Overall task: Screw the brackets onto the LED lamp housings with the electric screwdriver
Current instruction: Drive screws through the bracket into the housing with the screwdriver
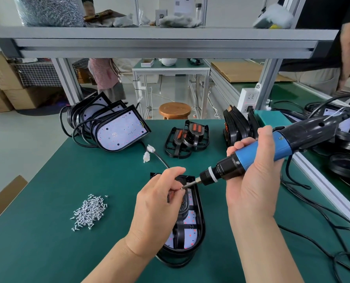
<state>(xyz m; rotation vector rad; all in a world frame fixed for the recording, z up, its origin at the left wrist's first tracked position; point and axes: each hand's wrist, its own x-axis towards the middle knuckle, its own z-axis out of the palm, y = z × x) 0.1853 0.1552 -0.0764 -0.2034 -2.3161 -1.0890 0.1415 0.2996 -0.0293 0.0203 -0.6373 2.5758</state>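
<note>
My right hand (pixel 251 193) is clamped around the blue grip of the electric screwdriver (pixel 261 152), whose bit points toward 8 o'clock. My left hand (pixel 157 209) has its fingertips pinched together on a screw (pixel 183 187) at the bit tip. Both sit over the lamp housing (pixel 198 221), which lies open side up on the green table (pixel 47 252) with a bracket (pixel 183 207) inside. From the housing, the loose screw pile (pixel 90 211) lies at 9 o'clock, spare brackets (pixel 187 137) at 12 o'clock and stacked housings (pixel 119 129) at 11 o'clock.
</note>
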